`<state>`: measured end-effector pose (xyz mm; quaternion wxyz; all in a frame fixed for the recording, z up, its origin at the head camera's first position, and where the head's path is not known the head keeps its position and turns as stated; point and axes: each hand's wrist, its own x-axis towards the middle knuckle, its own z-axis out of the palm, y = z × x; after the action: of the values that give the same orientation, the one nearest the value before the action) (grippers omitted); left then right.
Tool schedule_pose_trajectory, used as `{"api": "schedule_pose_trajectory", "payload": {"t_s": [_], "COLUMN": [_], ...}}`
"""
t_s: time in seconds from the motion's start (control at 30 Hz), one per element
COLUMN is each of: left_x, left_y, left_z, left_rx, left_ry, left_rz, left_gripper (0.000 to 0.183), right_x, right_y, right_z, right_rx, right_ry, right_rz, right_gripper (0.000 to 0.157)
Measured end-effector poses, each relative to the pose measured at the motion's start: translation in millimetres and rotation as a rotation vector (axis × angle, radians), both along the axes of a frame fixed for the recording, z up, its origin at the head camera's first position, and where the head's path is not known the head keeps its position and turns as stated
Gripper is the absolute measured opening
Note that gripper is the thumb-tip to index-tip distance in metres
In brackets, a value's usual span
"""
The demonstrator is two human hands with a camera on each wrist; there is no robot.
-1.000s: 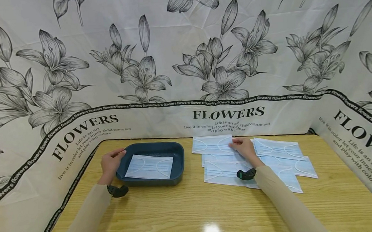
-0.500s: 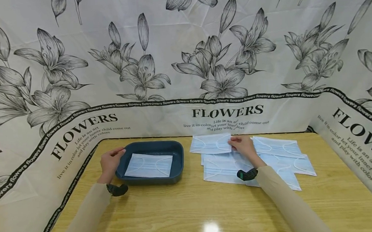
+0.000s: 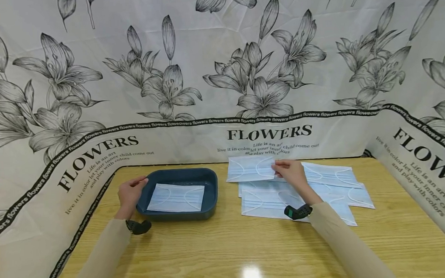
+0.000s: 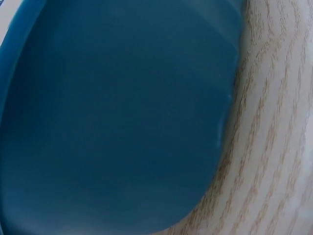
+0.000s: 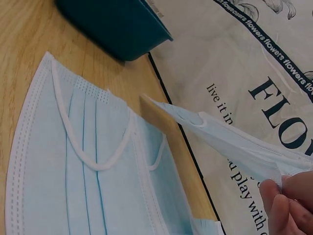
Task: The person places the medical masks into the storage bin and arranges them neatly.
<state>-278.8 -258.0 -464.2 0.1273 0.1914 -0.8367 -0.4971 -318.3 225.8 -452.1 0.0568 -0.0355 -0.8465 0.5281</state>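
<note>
With thumb and fingertips, my right hand (image 3: 291, 173) pinches the right end of a light blue disposable face mask (image 3: 250, 168). In the right wrist view this held mask (image 5: 234, 142) is raised, with a gap between it and the masks below. Under and beside it several more face masks (image 3: 266, 202) lie overlapping on the table. My left hand (image 3: 130, 195) grips the left rim of a dark blue rectangular tray (image 3: 215, 194). One face mask (image 3: 177, 198) lies flat inside the tray. The left wrist view shows mainly the tray's side (image 4: 117, 117), with the left hand out of sight.
More overlapping masks (image 3: 329, 173) lie to the right, partly behind the right forearm. A wood-grain table (image 3: 199, 255) carries everything. White flower-printed cloth (image 3: 192, 143) stands along its back and sides. Each wrist wears a black band (image 3: 139, 226).
The right hand has lifted its mask slightly upward, off the masks beneath. The left hand has stayed at the tray rim. The whole head view has shifted a little.
</note>
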Motion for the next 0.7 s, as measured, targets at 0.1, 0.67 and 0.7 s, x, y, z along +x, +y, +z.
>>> {"api": "schedule_pose_trajectory", "payload": {"t_s": [0.1,0.67,0.7], "left_x": [-0.1,-0.5,-0.5], "left_y": [-0.2,-1.0,-0.9], "left_z": [-0.2,-0.6,-0.4], "left_rx": [-0.002,-0.015,-0.013], "left_ry": [-0.001,-0.005,-0.005], "left_rz": [-0.001,0.006,0.005], "left_gripper": [0.036,0.038,0.038], "right_x": [7.7,34.1,35.5], "right_y": [1.4,-3.1,-3.6], "right_z": [6.8,33.4,34.3], "right_rx": [-0.006,-0.036,-0.037], "right_ry": [0.014,0.058,0.068], "right_rz": [-0.004,-0.048,-0.046], "right_gripper": [0.037,0.033,0.034]}}
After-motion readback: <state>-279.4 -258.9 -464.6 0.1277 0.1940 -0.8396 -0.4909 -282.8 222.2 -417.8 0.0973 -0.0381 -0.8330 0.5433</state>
